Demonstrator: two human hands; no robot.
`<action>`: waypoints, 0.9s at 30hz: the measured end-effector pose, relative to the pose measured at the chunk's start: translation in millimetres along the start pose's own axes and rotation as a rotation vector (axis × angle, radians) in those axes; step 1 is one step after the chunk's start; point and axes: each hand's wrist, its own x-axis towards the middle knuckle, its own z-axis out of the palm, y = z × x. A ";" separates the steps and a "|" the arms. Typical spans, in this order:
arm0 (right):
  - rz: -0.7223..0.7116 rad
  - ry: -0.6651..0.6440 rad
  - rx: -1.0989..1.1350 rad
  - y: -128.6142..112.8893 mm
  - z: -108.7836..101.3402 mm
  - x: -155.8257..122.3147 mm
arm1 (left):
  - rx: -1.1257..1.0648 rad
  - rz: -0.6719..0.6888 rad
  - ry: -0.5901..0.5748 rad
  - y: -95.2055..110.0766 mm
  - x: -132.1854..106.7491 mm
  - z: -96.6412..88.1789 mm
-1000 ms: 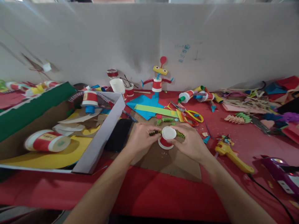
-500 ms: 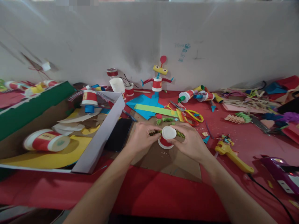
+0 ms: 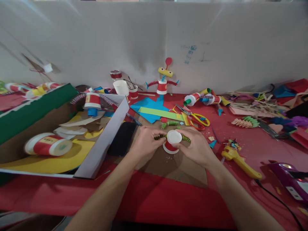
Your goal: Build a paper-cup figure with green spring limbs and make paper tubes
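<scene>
Between two hands (image 3: 148,140) (image 3: 197,145): one cup (image 3: 174,137), seemingly two springs (image 3: 158,137) (image 3: 186,139).

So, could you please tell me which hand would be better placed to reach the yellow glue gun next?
Probably the right hand: it is nearer the glue gun, which lies to its right. The left hand is farther off, across the paper cup. Both are occupied at the cup.

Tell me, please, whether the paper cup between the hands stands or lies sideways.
Standing: the paper cup has its white end up, red side below, and lower rim toward the cardboard.
</scene>
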 end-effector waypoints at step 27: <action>-0.040 0.034 -0.131 2.6 2.5 -9.6 | 0.182 -0.065 -0.010 0.6 -4.8 -6.6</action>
